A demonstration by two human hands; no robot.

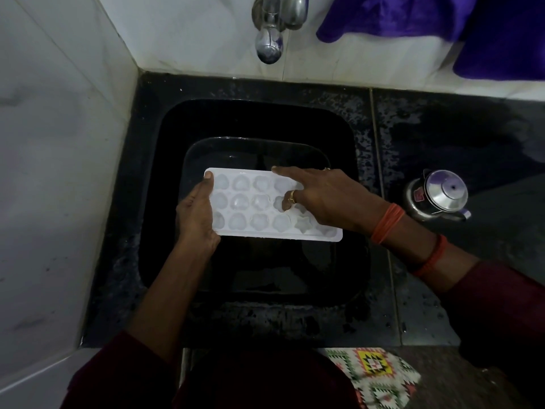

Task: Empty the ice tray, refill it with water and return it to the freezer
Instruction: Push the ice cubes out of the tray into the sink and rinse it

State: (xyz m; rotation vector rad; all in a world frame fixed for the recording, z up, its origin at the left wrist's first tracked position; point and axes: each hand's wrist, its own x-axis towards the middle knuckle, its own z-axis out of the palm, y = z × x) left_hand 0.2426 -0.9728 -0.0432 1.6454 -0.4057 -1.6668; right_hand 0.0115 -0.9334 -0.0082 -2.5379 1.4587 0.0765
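Observation:
A white ice tray [253,202] with shaped cavities hangs level over the black sink [159,202]. Ice sits in several cavities. My left hand [196,216] grips the tray's left end, thumb on top near the far corner. My right hand [321,199] lies over the right part of the tray, index finger stretched along the far edge and a ringed finger curled down into a cavity. A chrome tap [269,31] juts from the tiled wall above the sink, with no water running.
A dark counter [442,137] surrounds the sink, wet in patches. A small steel kettle [439,196] stands on it to the right. Purple cloth [442,25] hangs at the top right. White tiled wall [59,143] closes the left side. A patterned mat [374,376] lies below.

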